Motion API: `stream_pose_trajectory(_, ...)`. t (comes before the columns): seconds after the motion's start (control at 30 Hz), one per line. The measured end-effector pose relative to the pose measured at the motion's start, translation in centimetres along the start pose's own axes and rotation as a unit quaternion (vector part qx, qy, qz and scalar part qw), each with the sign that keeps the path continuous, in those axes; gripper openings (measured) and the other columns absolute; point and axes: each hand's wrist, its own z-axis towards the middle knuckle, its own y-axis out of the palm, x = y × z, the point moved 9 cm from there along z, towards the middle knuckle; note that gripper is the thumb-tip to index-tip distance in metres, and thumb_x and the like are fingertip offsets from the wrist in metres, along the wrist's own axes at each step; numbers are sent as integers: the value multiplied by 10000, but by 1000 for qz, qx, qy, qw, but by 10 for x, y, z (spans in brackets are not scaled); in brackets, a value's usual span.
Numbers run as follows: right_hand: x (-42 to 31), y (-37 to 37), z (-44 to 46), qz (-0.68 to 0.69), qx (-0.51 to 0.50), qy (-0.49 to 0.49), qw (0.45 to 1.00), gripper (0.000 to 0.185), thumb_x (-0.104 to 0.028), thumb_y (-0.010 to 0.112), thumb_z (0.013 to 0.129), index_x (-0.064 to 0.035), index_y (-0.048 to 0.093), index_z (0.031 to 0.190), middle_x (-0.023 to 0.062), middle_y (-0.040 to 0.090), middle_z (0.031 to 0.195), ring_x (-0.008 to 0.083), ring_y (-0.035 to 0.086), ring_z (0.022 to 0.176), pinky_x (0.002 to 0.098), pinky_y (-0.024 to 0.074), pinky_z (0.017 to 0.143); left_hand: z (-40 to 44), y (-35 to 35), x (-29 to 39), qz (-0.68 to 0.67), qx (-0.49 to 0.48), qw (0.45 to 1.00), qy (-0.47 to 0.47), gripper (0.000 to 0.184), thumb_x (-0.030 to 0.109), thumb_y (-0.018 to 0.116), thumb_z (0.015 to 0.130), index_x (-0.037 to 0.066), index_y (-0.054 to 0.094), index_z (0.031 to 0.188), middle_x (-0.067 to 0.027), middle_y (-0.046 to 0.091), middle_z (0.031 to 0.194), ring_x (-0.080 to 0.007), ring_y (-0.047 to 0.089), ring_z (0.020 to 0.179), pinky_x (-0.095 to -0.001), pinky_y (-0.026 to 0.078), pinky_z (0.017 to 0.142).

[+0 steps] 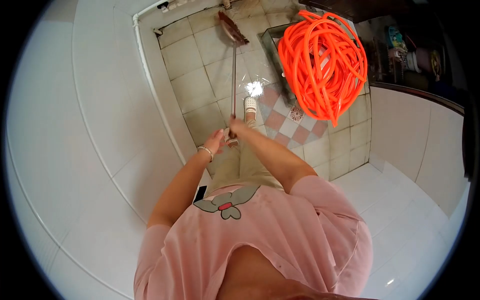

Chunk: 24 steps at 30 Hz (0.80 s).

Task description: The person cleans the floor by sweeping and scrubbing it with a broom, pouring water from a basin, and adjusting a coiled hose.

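Note:
My right hand (240,128) is closed round the upper part of a broom (234,75) handle, in front of my legs. The handle runs away from me to a reddish-brown broom head (232,29), whose dark bristles are on the tiled floor near the far wall. My left hand (215,142), with a bracelet at its wrist, is just left of the handle's top end. Its fingers are stretched out and look apart from the handle.
A large coil of orange hose (325,65) lies on a glass-sided box (274,45) to the right. A white pipe (150,82) runs along the left wall. Dark shelving (385,75) with assorted items stands at right. The floor tiles (192,90) look wet and shiny.

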Motion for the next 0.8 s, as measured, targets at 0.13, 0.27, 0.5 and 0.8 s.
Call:
stream_pose_trajectory(0.13, 4, 16, -76, -226, -23, -46, 973, 469, -391, 422, 786, 44, 485, 952, 199, 560, 839, 295, 562, 696, 362, 439, 617, 13, 9, -47, -28, -3, 993, -115, 668, 598, 361, 758, 78, 373, 1177, -98, 499, 1053, -263, 517, 895, -349, 445, 706)
stream_pose_trajectory(0.27, 8, -1, -44, -167, 35, -54, 984, 393, -348, 471, 750, 35, 523, 819, 184, 567, 762, 290, 562, 679, 362, 439, 607, 3, 36, -30, -92, 18, 979, -179, 634, 604, 335, 763, 46, 448, 1043, -91, 547, 820, -213, 538, 620, -317, 444, 494)
stream_pose_trajectory(0.5, -140, -64, 10, 107, -17, -9, 994, 455, -364, 421, 750, 55, 530, 608, 150, 525, 527, 237, 507, 403, 351, 374, 350, 105, 28, 135, 50, 73, 995, 47, 545, 532, 245, 827, 78, 432, 592, -42, 417, 477, -119, 320, 372, -279, 289, 351)
stream_pose_trajectory(0.8, -253, -133, 4, 149, -88, -12, 985, 323, -284, 472, 734, 19, 533, 639, 118, 550, 614, 193, 501, 451, 334, 372, 353, 86, 60, 252, -66, 94, 993, -37, 480, 510, 369, 807, 90, 420, 580, -28, 432, 474, -118, 317, 342, -265, 283, 326)
